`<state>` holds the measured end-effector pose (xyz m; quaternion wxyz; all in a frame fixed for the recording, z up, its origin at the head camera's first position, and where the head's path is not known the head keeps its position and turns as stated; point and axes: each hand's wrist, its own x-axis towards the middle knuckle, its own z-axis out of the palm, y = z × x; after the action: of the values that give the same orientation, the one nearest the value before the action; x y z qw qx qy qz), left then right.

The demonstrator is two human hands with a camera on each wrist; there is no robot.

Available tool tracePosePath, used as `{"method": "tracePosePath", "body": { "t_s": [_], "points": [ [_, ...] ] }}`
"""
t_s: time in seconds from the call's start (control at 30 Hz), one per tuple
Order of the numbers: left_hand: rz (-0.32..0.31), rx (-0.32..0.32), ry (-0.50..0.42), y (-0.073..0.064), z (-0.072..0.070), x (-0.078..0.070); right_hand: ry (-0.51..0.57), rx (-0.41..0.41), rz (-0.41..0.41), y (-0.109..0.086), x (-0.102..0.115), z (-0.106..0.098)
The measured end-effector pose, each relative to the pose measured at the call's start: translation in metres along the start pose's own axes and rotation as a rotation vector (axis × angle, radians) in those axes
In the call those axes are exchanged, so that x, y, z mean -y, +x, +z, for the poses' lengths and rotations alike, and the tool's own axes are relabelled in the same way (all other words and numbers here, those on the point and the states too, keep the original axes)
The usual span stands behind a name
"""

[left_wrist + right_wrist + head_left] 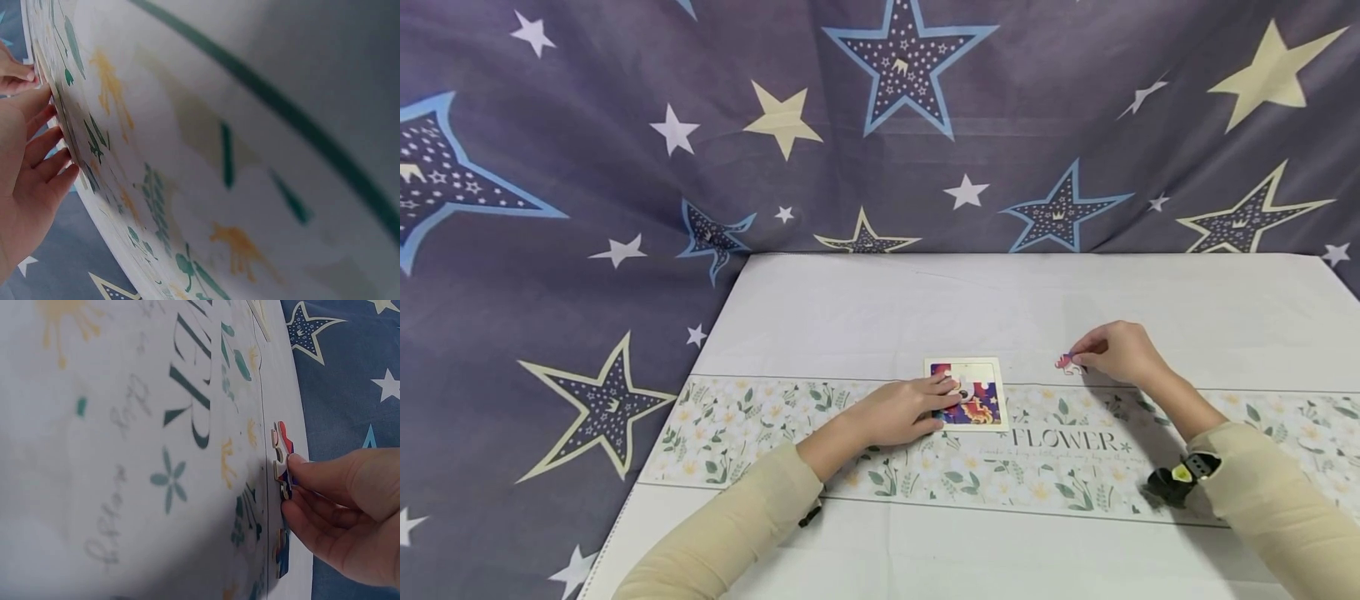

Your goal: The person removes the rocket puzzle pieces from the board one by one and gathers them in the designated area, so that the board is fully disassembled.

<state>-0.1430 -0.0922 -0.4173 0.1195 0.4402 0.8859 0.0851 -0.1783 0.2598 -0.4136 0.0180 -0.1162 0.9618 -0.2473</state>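
Note:
A small square jigsaw puzzle board [1003, 421] with a cream frame lies on the table, showing a purple, red and orange picture with bare cream areas near its top. My left hand [910, 410] rests on the board's left side, its fingers extended over the picture and hiding part of it. In the left wrist view, the fingers of the left hand [44, 150] touch the board's edge. To the right of the board, my right hand [1122, 352] pinches a red, white and blue puzzle piece [1066, 364] between thumb and fingers. The right wrist view shows this puzzle piece [281, 453] tilted.
Another puzzle piece [283, 553] lies near the right fingers in the right wrist view. A white tablecloth [850, 308] with a flowered band [752, 429] covers the table. A dark star-patterned curtain [865, 183] hangs behind and at the left.

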Motion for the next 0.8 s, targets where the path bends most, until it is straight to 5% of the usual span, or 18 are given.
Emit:
{"method": "tracePosePath", "body": {
  "t_s": [0.47,0.8],
  "points": [
    [0.003,0.0,-0.005,-0.0005,0.0,0.0001,0.001,0.002,0.037,0.0027,-0.0019,0.0019],
    [0.007,-0.002,0.005,-0.0009,0.0002,0.0003,0.006,-0.019,-0.014,0.0035,0.0031,0.0019]
  ]
}}
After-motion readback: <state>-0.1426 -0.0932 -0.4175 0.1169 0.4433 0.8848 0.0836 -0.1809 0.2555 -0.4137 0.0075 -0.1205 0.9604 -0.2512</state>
